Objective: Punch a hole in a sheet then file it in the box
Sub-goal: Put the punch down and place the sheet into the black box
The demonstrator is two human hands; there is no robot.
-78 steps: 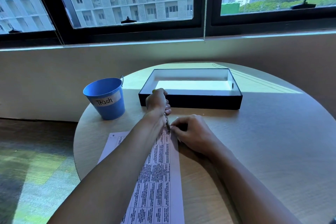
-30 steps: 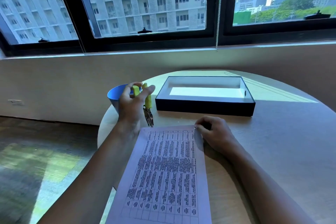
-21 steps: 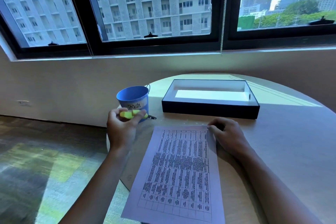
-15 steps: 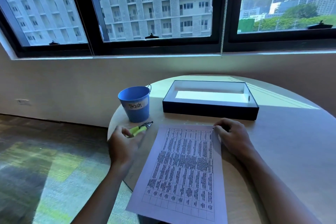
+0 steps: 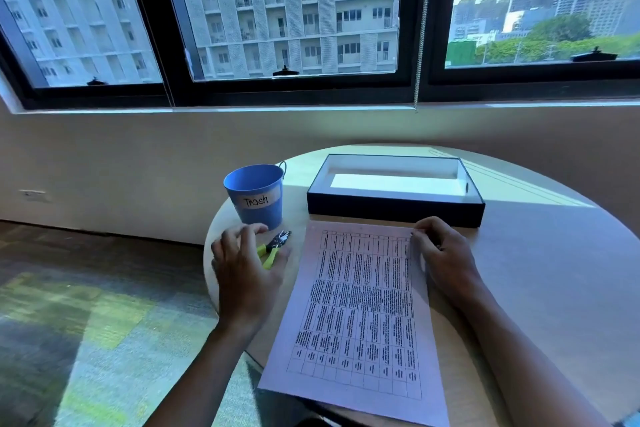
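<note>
A printed sheet (image 5: 360, 308) with a table of text lies flat on the round table, its near edge hanging over the table's front. My right hand (image 5: 441, 258) pinches the sheet's far right corner. A yellow-handled hole punch (image 5: 274, 248) lies on the table left of the sheet, in front of the bucket. My left hand (image 5: 244, 274) hovers just over the punch's handles with fingers spread, holding nothing. A shallow black box (image 5: 394, 210) with a white inside stands open beyond the sheet.
A blue bucket (image 5: 256, 196) labelled "Trash" stands at the table's left rim, close behind the punch. The round wooden table (image 5: 554, 274) extends to the right. A wall and windows lie beyond; carpeted floor is to the left.
My left hand carried the punch away from the sheet's top edge, laid it on the table by the bucket and let go. My right hand stayed on the sheet's corner.
</note>
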